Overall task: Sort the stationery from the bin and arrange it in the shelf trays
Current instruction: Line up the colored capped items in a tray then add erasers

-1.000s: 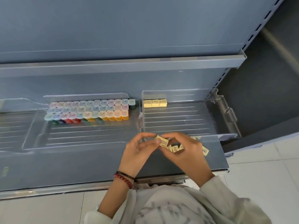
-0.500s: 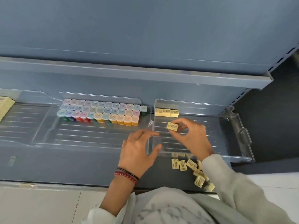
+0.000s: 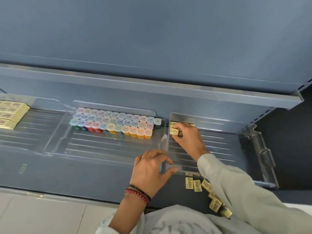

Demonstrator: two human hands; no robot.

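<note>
Erasers are the item in hand, seen from the single head view. The right hand point(image 3: 187, 139) pinches one small yellow eraser point(image 3: 174, 132) between thumb and fingertips, low over the far left corner of the clear right tray point(image 3: 253, 159), just near of the short row of erasers point(image 3: 173, 123) already against the far wall. Its long axis runs left to right, matching that row, so it likely goes down just near of the row. The left hand point(image 3: 150, 169) rests spread and empty on the shelf, fingertips at the tray's near left corner. Loose erasers point(image 3: 197, 184) lie on the shelf near of the tray, closer to the right arm.
</note>
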